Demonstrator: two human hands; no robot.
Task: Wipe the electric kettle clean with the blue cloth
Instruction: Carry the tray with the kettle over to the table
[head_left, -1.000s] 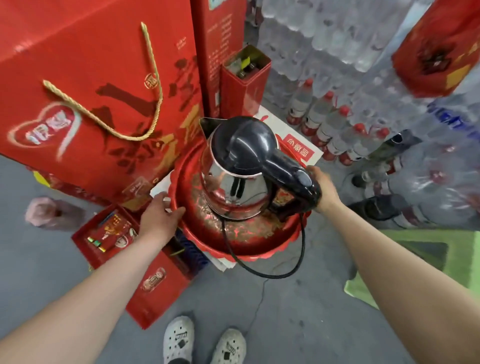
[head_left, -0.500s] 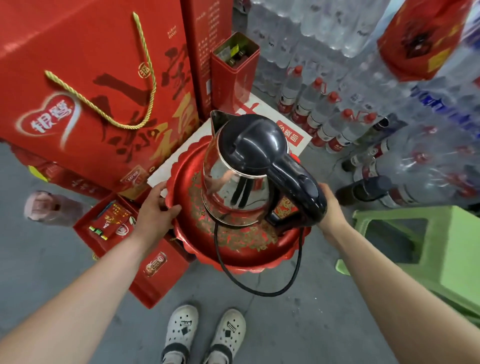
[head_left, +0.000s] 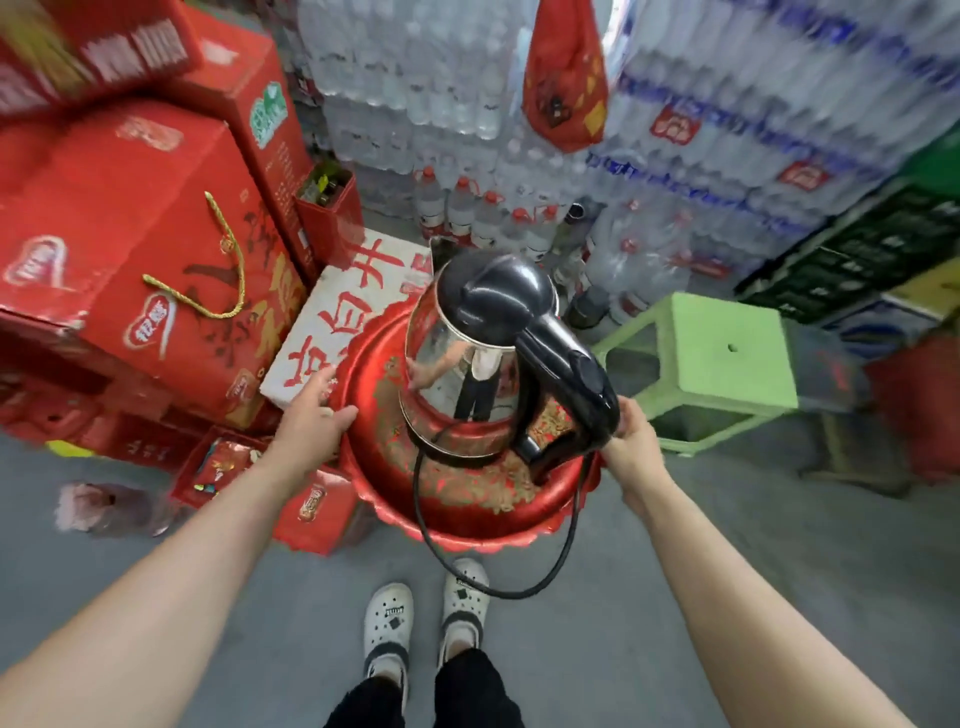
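1. The kettle (head_left: 467, 358) stood upright in a red tray (head_left: 467, 499) at the centre of the frame, its black lid and handle toward the right.
2. The left hand (head_left: 311, 421) clasped the tray's left rim, thumb over the scalloped edge, fingers underneath.
3. The right hand (head_left: 631, 441) held the tray's right rim just behind the foot of the kettle handle; its fingers were hidden by that handle and the rim, so how tightly it gripped could not be told.
4. The black cord (head_left: 498, 577) ran out from under the kettle and hung in a loop over the tray's near edge, above the white shoes (head_left: 426, 613).
5. The tray's far left edge overlapped a white box with red lettering (head_left: 343, 306); whether it rested on the box or was held above it was unclear.
6. Red gift boxes (head_left: 156, 249) crowded the left of the frame right up to that white box.
7. A green stool (head_left: 727, 353) stood just right of the kettle handle, its top bare.
8. Bare grey floor (head_left: 753, 571) lay open at the lower right and the lower left.
9. Stacked packs of water bottles (head_left: 701, 171) walled off the upper frame, blurred toward the edges.
10. No blue cloth showed anywhere in view.
11. The tray hid the kettle's base.
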